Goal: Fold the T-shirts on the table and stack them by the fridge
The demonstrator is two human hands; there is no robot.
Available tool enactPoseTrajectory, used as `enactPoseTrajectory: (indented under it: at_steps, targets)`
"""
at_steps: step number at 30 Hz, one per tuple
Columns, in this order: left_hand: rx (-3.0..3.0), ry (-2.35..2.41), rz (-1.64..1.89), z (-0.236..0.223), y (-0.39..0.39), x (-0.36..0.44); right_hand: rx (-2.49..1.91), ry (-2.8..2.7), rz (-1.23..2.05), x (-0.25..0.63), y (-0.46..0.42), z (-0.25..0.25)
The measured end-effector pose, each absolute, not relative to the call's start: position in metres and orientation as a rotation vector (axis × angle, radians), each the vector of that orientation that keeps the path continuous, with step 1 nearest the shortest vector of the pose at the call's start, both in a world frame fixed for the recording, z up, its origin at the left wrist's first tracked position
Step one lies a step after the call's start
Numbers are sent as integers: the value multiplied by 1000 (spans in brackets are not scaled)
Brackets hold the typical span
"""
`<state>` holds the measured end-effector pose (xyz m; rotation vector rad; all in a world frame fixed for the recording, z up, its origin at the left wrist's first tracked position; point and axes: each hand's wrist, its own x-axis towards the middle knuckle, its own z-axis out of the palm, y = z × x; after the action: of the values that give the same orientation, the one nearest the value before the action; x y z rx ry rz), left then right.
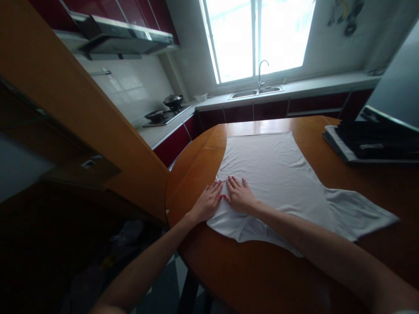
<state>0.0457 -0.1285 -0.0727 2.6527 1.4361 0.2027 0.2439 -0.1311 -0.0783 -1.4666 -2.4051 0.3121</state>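
Observation:
A white T-shirt [268, 161] lies spread on the wooden table [196, 152], its hem toward the window and its neck end toward me. One sleeve [360, 211] sticks out to the right; the left sleeve area is folded in under my hands. My left hand [208, 201] lies flat on the shirt's left edge, fingers stretched out. Beside it, my right hand [240, 195] also rests flat on the fabric with fingers extended. Thumbs nearly meet. Small wrinkles run across the cloth near both hands.
A stack of dark folded clothes [373, 139] sits at the table's right side. Behind the table are a counter with a sink [257, 93] and a stove with a pot [173, 101]. An orange wooden door frame [98, 109] stands close on the left.

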Motion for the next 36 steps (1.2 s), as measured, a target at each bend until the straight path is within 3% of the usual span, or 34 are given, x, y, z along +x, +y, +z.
enactPoseTrajectory:
  at_steps: [20,26,31,36]
  targets:
    - [2709,1384,84,-66,-139,35,-1487,-2418,421,245,-130,-71]
    - [2657,1408,459,-21,-104,54,-1475,-2247,492,252,-126,-22]
    - [2697,1169,445,-6,-86,106,-1437,-2141,402,303,-139,19]
    - [2752,922,339,-20,-101,160,-1590,-1805,361,419,-165,4]
